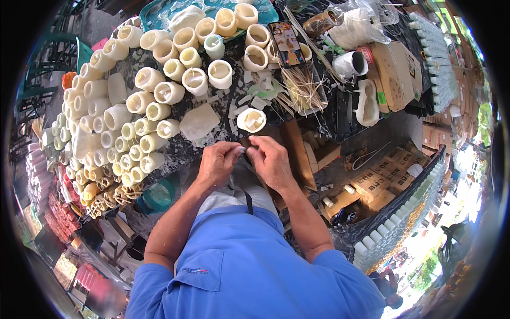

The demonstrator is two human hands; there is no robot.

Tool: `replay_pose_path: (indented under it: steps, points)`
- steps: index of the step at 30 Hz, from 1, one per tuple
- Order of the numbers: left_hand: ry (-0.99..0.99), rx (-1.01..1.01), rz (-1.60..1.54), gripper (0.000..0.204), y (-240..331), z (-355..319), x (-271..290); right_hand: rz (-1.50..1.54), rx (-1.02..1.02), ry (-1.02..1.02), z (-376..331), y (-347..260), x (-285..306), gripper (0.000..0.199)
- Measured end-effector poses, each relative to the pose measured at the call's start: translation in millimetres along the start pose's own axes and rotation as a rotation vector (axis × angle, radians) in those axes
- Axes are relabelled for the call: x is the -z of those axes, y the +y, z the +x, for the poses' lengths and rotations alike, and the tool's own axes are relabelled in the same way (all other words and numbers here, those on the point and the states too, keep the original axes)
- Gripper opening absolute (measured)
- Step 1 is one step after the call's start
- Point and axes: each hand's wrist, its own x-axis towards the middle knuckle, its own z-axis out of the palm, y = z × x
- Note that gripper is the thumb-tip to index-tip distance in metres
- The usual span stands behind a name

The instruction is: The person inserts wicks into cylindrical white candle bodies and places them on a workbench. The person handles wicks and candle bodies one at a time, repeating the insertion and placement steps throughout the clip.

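Note:
My left hand [215,164] and my right hand [272,162] are close together in front of my body, at the table's near edge. Both have thumb and fingers pinched. A small whitish bit [242,150] shows at the left fingertips; its kind is too small to tell. Whatever the right fingertips hold, if anything, is hidden. Just beyond them stands a cream wax cup [251,120] with pale chunks inside. To its left lies a flat whitish wax slab [200,122], with scattered pale scraps [241,101] behind.
Many hollow cream wax cups [149,78] crowd the table's left side. A teal tray [159,13] stands at the back. A phone [287,43] leans behind thin sticks [305,87]. Cardboard boxes [390,74] and a metal cup [350,65] stand right. An open wooden drawer [297,154] is beside my right arm.

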Motion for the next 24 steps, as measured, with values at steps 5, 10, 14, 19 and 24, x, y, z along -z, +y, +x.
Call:
replay_pose_path:
  steps: [5, 10, 14, 19, 24]
  points:
    - [-0.173, 0.208, -0.381, 0.025, 10, 5, -9, 0.098, 0.072, 0.008, -14, -4, 0, 0.023]
    - [-0.007, 0.053, -0.01, 0.022, 9, 12, -11, -0.025, 0.034, 0.18, -1, 1, 5, 0.015]
    - [0.167, -0.114, 0.179, 0.052, -5, 25, -15, 0.018, 0.017, 0.215, 15, 14, 5, 0.022]
    - [0.116, -0.157, 0.324, 0.081, -21, 54, -22, 0.04, -0.161, 0.212, 13, 31, 13, 0.031]
    - [0.025, -0.127, 0.337, 0.084, -21, 77, -26, -0.039, -0.143, 0.018, 26, 62, 15, 0.05]
